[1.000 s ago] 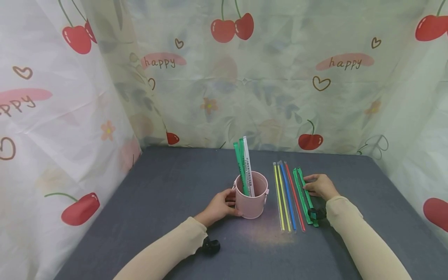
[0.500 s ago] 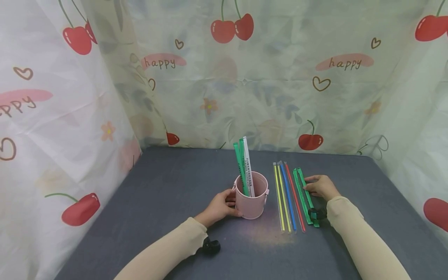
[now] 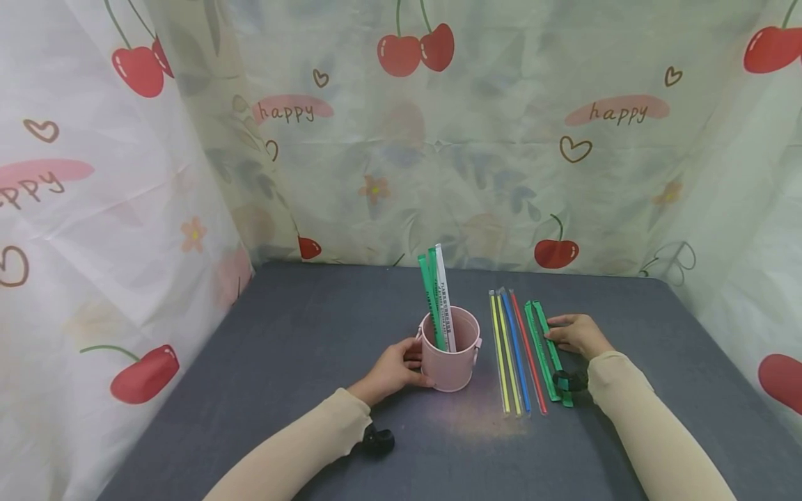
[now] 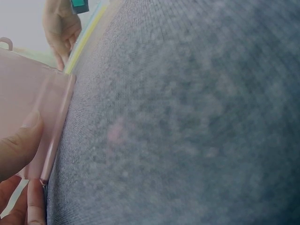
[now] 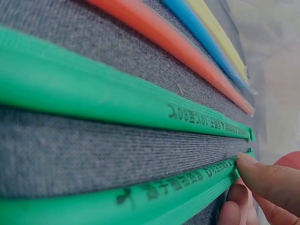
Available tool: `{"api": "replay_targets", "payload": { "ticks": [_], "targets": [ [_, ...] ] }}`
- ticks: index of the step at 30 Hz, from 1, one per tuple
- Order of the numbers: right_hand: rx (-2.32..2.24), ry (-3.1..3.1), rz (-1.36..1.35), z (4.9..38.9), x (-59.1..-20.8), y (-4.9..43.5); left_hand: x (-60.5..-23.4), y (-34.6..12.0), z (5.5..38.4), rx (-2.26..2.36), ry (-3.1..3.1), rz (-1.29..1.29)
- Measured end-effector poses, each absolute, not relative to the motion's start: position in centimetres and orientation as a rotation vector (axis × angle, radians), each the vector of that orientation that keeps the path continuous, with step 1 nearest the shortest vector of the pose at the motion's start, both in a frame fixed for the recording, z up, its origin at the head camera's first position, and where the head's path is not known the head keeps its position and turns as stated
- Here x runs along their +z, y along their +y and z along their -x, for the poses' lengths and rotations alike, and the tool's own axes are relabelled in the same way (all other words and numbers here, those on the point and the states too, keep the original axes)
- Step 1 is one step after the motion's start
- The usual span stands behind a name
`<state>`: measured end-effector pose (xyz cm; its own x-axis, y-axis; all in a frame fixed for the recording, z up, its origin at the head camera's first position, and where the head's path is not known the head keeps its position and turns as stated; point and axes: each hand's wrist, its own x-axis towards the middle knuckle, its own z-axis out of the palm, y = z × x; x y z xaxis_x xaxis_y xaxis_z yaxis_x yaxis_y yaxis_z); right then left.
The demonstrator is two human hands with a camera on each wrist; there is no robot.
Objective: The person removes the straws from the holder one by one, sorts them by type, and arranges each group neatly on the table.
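Observation:
A small pink bucket [image 3: 450, 369] stands upright on the table, with two green wrapped straws [image 3: 431, 299] and one white wrapped straw [image 3: 443, 296] leaning inside it. My left hand [image 3: 395, 369] holds the bucket's left side; the left wrist view has the thumb [image 4: 21, 145] against its wall. To the right, my right hand [image 3: 579, 335] pinches the outermost green wrapped straw [image 5: 178, 192] near its far end, thumb on top. That straw lies low along the table. Beside it lies another green wrapped straw [image 3: 540, 351], apart from the hand.
Between bucket and green straws lie two yellow straws [image 3: 499, 348], a blue straw [image 3: 516, 351] and a red straw [image 3: 529, 351] in clear wrappers, roughly parallel. Printed fabric [image 3: 401, 153] hangs behind and on both sides of the dark grey table [image 3: 301, 320].
My right hand has shifted slightly to the right, and the outer green straw's near end has edged right with it. The left hand and bucket have not moved.

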<state>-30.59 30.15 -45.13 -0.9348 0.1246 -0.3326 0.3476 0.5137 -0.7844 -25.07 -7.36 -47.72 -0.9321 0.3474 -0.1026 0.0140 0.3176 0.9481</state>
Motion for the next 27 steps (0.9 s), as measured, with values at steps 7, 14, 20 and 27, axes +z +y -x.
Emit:
{"api": "replay_targets", "payload": {
  "ticks": [7, 14, 20, 27],
  "targets": [
    [-1.387, 2.521, -0.391, 30.45, -44.93, 30.27, -47.77, -7.40, 25.05, 1.650, 2.304, -0.333],
    [-1.410, 2.499, -0.396, 30.71, -45.04, 30.64, -47.79, -7.40, 25.04, 1.648, 2.299, -0.332],
    [-1.410, 2.500, -0.396, 30.74, -45.04, 30.63, -47.73, -7.40, 25.08, 1.656, 2.295, -0.332],
    [-1.420, 2.480, -0.366, 30.53, -44.88, 30.72, -47.76, -7.38, 25.07, 1.654, 2.295, -0.332]
  ]
}}
